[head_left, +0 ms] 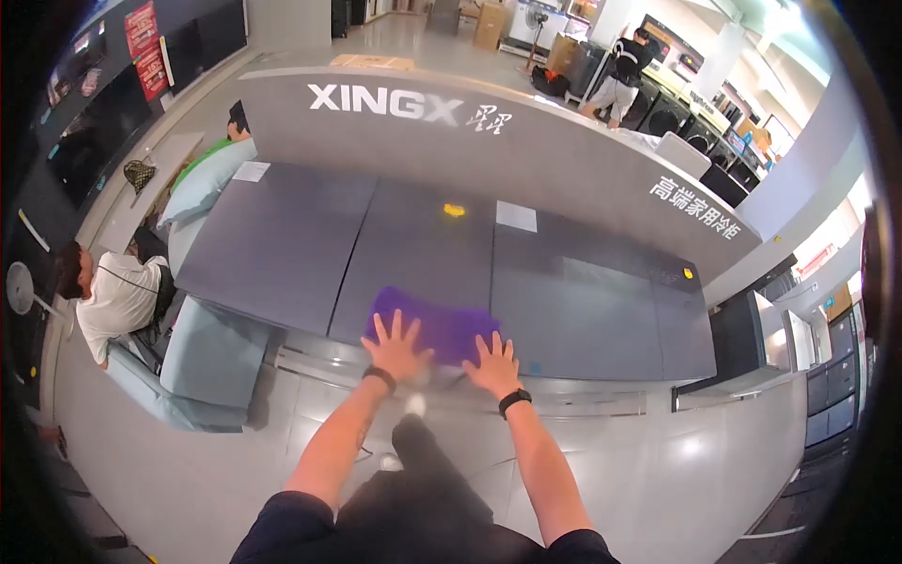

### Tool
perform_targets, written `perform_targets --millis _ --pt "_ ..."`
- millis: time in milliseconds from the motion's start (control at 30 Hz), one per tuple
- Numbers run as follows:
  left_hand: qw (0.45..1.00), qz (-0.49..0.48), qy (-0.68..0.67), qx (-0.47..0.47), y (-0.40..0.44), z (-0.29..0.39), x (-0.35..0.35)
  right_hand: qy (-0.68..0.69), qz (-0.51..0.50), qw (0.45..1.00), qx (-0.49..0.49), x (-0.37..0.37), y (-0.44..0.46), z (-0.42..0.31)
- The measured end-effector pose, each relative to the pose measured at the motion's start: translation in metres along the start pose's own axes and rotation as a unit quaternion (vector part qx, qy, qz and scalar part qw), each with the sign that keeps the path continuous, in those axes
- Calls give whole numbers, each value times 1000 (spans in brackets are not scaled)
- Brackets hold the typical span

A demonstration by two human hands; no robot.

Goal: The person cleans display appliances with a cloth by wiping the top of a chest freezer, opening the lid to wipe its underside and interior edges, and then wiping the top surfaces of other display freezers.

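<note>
A purple cloth [440, 321] lies spread on the dark grey top of a row of freezer cabinets [282, 235], close to the front edge. My left hand [396, 348] rests on the cloth's lower left part, fingers spread wide and slightly blurred. At the lower right corner of the cloth is my right hand [494, 367], its fingers also apart and pointing forward. Neither hand has its fingers closed round anything. A dark band circles each wrist.
Behind the top rises a grey lettered panel [395, 117]. White paper sheets [516, 216] and a yellow sticker [454, 211] lie on the surface. To the left, a person in a white shirt [127, 296] sits on a light blue sofa [211, 362]. Another person [622, 75] stands far back.
</note>
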State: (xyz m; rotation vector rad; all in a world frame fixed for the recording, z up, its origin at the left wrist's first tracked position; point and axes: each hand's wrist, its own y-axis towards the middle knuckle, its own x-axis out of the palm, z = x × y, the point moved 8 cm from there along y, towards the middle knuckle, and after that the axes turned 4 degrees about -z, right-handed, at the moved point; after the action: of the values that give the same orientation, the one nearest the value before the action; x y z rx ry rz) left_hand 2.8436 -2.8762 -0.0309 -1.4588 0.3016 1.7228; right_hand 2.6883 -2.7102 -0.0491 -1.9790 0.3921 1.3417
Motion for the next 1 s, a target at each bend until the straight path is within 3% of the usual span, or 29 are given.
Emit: perform_targets --millis 167,467,733,1000 --pt "999 -53 -7 6 53 -9 1 0 -2 1000 2 -27 30 -9" --pt "998 -64 3 -4 168 7 -33 4 12 1000 11 -73 135 -1" --pt "996 -84 24 32 260 18 -65 11 -60 997 45 -125 231 -3" --pt "995 -67 49 52 273 25 -79 20 -25 998 53 -122 240 2"
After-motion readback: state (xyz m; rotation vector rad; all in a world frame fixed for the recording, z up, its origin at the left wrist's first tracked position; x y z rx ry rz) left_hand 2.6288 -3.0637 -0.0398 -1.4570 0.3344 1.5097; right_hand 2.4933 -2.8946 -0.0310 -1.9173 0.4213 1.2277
